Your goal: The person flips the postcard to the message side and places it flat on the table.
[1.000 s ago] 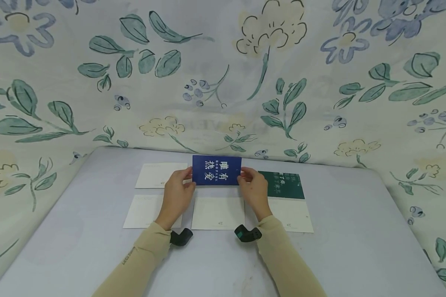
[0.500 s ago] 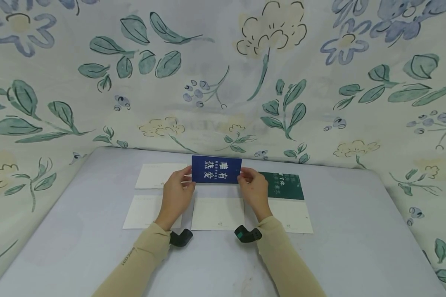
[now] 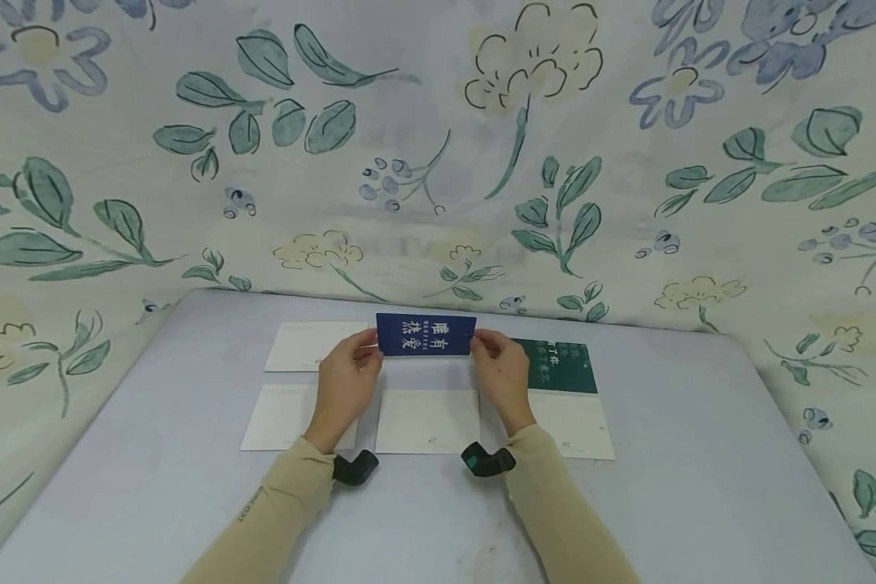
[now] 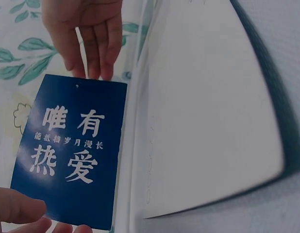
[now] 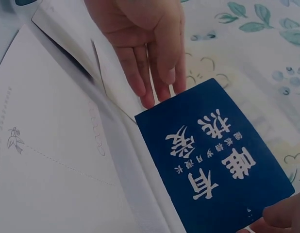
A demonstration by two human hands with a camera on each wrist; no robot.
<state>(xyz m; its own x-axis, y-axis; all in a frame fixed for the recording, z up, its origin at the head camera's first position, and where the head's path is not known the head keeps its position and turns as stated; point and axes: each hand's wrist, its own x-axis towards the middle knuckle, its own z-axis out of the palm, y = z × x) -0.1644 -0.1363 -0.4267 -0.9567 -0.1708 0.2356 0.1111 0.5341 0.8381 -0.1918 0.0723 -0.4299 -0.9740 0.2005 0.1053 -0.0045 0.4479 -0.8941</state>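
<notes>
A dark blue postcard [image 3: 427, 334] with large white characters is held up between both hands over the back of the table. My left hand [image 3: 346, 385] pinches its left end; the thumb [image 4: 19, 206] shows on the printed face in the left wrist view. At the other end my right hand [image 3: 502, 377] pinches the card, thumb in front. In the head view the card's face looks narrow, tilted away from the camera. Below it lies a white card [image 3: 428, 422]. Just right of my right hand is a green postcard [image 3: 564, 365] with pale writing.
White cards lie at the left, one at the back [image 3: 302, 345] and one nearer [image 3: 281, 418], partly behind my left hand. Another white card [image 3: 577, 426] lies before the green one. A floral cloth [image 3: 438, 146] hangs behind the white table [image 3: 701, 487].
The blue postcard has tilted, so its face looks narrower; its upper edge has come down and its lower edge has risen slightly. Both hands stay nearly in place.
</notes>
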